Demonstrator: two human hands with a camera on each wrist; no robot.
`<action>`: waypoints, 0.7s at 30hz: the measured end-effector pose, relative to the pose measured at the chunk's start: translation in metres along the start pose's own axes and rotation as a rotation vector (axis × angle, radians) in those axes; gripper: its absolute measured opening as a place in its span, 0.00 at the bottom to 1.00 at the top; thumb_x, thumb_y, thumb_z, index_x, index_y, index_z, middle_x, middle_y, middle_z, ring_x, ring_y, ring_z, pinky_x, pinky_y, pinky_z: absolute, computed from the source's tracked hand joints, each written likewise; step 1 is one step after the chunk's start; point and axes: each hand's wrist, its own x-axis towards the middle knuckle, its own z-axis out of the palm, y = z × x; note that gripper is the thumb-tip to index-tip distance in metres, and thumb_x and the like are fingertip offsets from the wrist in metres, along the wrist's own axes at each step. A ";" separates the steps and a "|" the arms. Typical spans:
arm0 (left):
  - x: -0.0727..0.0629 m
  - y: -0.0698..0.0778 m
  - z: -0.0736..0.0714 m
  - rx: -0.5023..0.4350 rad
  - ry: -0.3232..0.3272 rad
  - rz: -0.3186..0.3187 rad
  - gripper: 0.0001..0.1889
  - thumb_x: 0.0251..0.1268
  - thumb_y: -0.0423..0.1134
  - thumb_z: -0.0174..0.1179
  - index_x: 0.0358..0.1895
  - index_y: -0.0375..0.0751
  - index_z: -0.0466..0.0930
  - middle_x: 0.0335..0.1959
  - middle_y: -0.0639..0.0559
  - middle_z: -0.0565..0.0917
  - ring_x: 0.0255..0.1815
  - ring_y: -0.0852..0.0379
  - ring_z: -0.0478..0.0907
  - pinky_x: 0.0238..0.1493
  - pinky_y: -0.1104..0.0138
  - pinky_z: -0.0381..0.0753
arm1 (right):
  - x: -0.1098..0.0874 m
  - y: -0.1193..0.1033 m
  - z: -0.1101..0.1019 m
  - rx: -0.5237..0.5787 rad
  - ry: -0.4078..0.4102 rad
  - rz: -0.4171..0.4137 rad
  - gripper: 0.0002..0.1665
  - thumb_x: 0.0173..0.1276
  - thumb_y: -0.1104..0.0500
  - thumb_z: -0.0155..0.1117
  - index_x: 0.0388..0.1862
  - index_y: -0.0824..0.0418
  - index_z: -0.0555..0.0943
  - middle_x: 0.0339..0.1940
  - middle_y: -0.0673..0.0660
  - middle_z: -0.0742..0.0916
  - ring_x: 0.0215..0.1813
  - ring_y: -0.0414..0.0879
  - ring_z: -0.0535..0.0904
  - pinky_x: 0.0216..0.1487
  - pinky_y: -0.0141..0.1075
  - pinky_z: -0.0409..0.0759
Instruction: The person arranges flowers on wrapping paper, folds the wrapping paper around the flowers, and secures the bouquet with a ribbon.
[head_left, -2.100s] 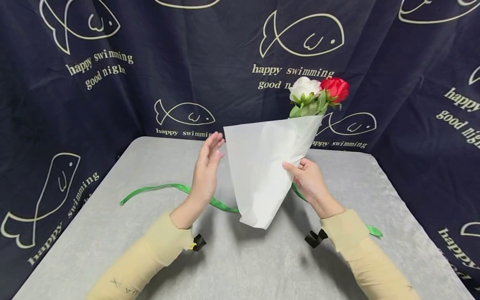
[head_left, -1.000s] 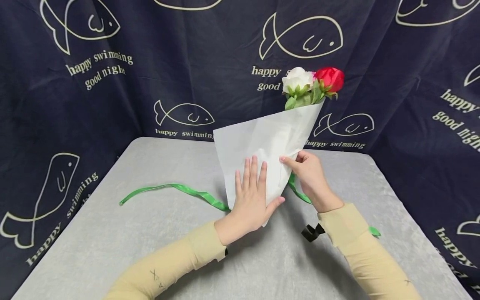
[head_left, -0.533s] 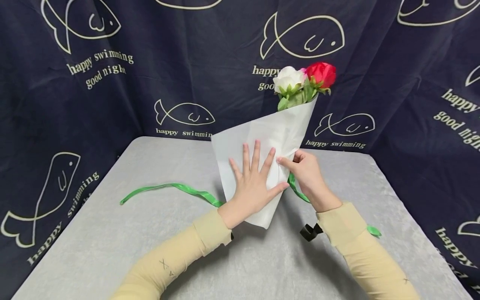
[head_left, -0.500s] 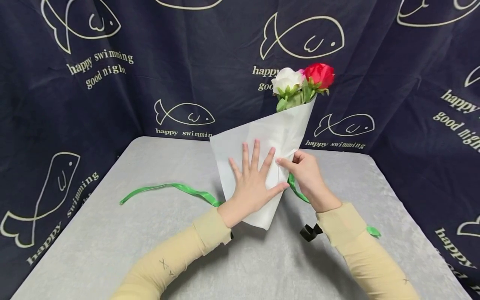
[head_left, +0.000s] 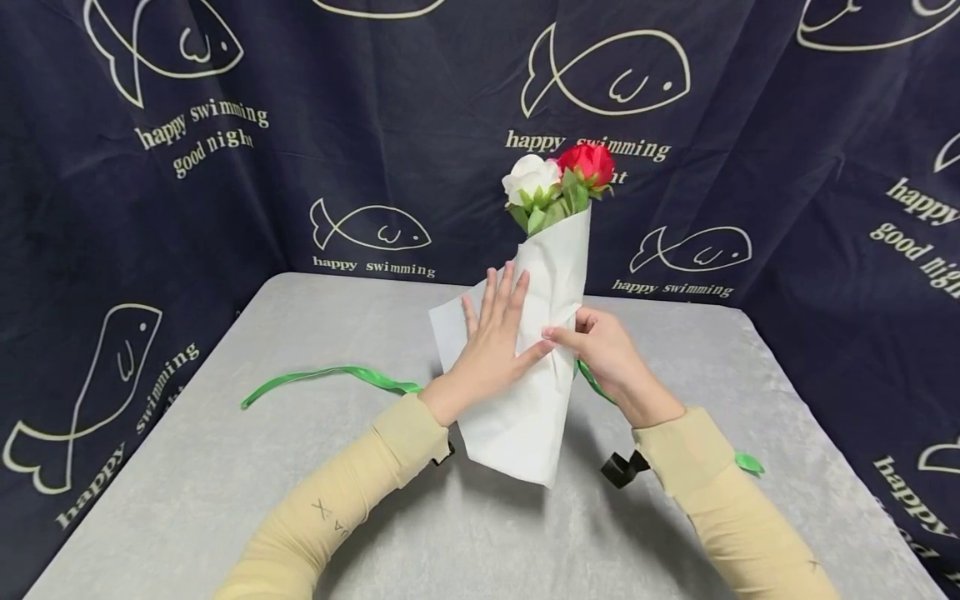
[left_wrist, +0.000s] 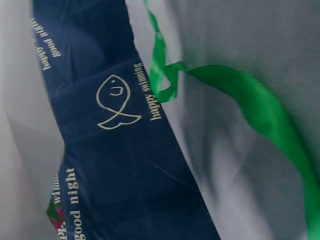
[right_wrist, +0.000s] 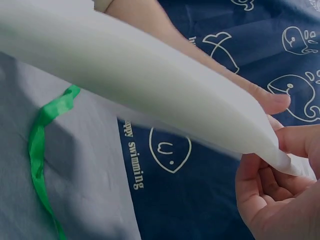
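Note:
White wrapping paper surrounds the stems of a small bouquet in the middle of the head view. Out of its top stick a white rose and a red rose, with green leaves below them. My left hand lies on the front of the paper, fingers straight and spread. At the paper's right edge, my right hand pinches it between thumb and curled fingers; the right wrist view shows this fold of paper close up. The stems are hidden inside the wrap.
A green ribbon lies across the grey table, passing behind the bouquet; its other end shows by the right sleeve. A dark blue curtain with fish drawings hangs behind the table.
My left hand has come onto the paper and pressed along it. The bouquet has shifted left and turned more upright, and the paper's left part has narrowed around it. My right hand keeps its pinch.

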 end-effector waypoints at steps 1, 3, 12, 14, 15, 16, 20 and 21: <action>-0.001 -0.001 0.001 -0.010 0.010 0.015 0.48 0.56 0.77 0.20 0.74 0.54 0.22 0.77 0.50 0.28 0.76 0.48 0.22 0.65 0.32 0.29 | 0.000 0.000 0.000 0.028 -0.014 0.005 0.05 0.59 0.64 0.67 0.31 0.63 0.78 0.18 0.43 0.79 0.21 0.35 0.71 0.25 0.26 0.72; -0.003 -0.001 0.004 -0.029 0.031 0.038 0.49 0.57 0.77 0.16 0.74 0.49 0.22 0.77 0.49 0.30 0.77 0.48 0.26 0.67 0.35 0.31 | 0.000 -0.001 0.001 0.081 -0.043 0.017 0.04 0.60 0.66 0.65 0.33 0.64 0.78 0.21 0.44 0.82 0.23 0.35 0.75 0.27 0.26 0.76; -0.027 0.007 0.016 0.060 0.060 0.131 0.48 0.62 0.70 0.10 0.73 0.31 0.25 0.76 0.39 0.29 0.76 0.45 0.28 0.74 0.49 0.36 | 0.001 -0.005 -0.001 0.256 0.011 0.029 0.03 0.62 0.67 0.64 0.33 0.62 0.78 0.26 0.47 0.84 0.32 0.37 0.80 0.35 0.28 0.81; -0.033 0.008 0.018 0.078 0.067 0.162 0.48 0.62 0.69 0.09 0.72 0.30 0.26 0.75 0.38 0.29 0.76 0.43 0.28 0.74 0.51 0.35 | 0.002 -0.006 -0.002 0.281 0.027 0.023 0.03 0.62 0.67 0.64 0.32 0.60 0.79 0.26 0.48 0.83 0.31 0.37 0.80 0.35 0.28 0.81; -0.036 0.008 0.020 0.081 0.069 0.177 0.49 0.62 0.69 0.08 0.72 0.29 0.26 0.75 0.37 0.29 0.76 0.43 0.28 0.75 0.52 0.35 | 0.002 -0.007 -0.003 0.297 0.029 0.018 0.04 0.62 0.67 0.64 0.31 0.60 0.79 0.26 0.48 0.83 0.32 0.37 0.80 0.35 0.28 0.81; -0.039 0.008 0.022 0.079 0.069 0.190 0.49 0.62 0.69 0.08 0.72 0.29 0.26 0.75 0.37 0.30 0.76 0.43 0.28 0.75 0.52 0.34 | 0.002 -0.008 -0.003 0.320 0.032 0.015 0.04 0.62 0.67 0.64 0.31 0.59 0.79 0.27 0.48 0.83 0.32 0.37 0.80 0.35 0.28 0.81; -0.047 0.007 0.027 0.012 0.053 0.229 0.49 0.62 0.69 0.06 0.72 0.27 0.25 0.75 0.36 0.30 0.76 0.42 0.29 0.75 0.53 0.37 | 0.002 -0.010 -0.004 0.400 0.037 0.002 0.06 0.61 0.68 0.65 0.29 0.58 0.81 0.27 0.49 0.83 0.32 0.37 0.80 0.36 0.28 0.80; -0.049 0.007 0.028 -0.032 0.044 0.229 0.49 0.62 0.69 0.07 0.72 0.27 0.25 0.75 0.36 0.31 0.76 0.43 0.30 0.75 0.54 0.38 | 0.002 -0.011 -0.004 0.412 0.038 0.001 0.06 0.61 0.68 0.65 0.29 0.58 0.81 0.27 0.49 0.83 0.32 0.37 0.79 0.35 0.27 0.80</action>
